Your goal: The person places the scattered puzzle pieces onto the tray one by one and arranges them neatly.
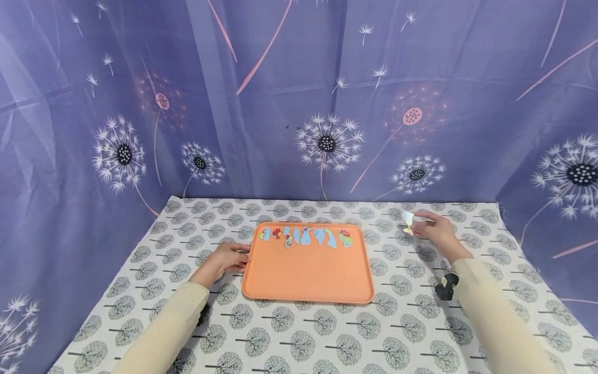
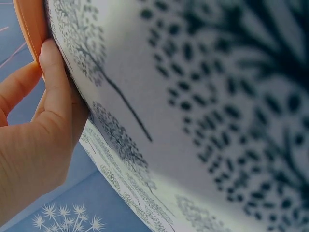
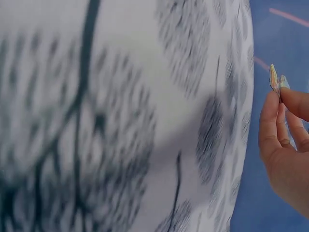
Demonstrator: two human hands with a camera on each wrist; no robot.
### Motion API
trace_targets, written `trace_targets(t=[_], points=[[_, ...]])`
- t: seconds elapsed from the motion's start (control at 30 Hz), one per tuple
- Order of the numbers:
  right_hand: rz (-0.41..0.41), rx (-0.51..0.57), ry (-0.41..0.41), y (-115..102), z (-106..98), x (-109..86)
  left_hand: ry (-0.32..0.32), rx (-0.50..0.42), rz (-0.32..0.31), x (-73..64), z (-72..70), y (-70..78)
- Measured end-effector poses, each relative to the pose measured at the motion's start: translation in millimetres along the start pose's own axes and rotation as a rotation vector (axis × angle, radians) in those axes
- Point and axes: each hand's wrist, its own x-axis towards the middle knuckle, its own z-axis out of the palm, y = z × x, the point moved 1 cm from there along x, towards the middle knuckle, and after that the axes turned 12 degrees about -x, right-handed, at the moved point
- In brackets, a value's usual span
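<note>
An orange tray (image 1: 308, 275) lies on the patterned tablecloth, with a row of several small, irregular, printed puzzle pieces (image 1: 306, 236) along its far side. They are mostly light blue with red and yellow parts. At the tray's left edge, my left hand (image 1: 229, 258) holds the rim between thumb and fingers; the left wrist view shows the fingers (image 2: 55, 77) on the orange edge. Off to the right of the tray, my right hand (image 1: 435, 230) pinches thin, shiny puzzle pieces (image 1: 408, 222) of light blue and yellow. In the right wrist view they (image 3: 274, 79) stick up from the fingertips.
White cloth (image 1: 299, 337) printed with grey trees covers the table. A blue-purple curtain (image 1: 280, 104) with dandelions hangs behind and at both sides. A dark wrist device (image 1: 447, 286) sits at the right sleeve.
</note>
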Motion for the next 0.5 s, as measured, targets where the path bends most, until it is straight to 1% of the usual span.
trace_targets(t=[0.03, 0.13, 0.23, 0.37, 0.5], points=[[-0.002, 0.013, 0.000, -2.4, 2.8, 0.2, -0.001, 0.005, 0.002, 0.1, 0.2, -0.3], [-0.027, 0.002, -0.009, -9.8, 10.8, 0.6, 0.002, 0.004, 0.000, 0.6, 0.8, -1.3], [-0.031, 0.007, -0.020, -17.6, 18.7, 1.6, -0.006, 0.004, 0.003, 0.3, 1.6, -1.6], [-0.036, 0.013, -0.037, -28.7, 31.0, 2.4, -0.001, 0.004, 0.007, 0.5, 2.0, -0.7], [-0.066, 0.008, -0.044, -41.2, 44.6, 1.4, 0.014, 0.015, 0.004, 1.8, 1.2, -0.9]])
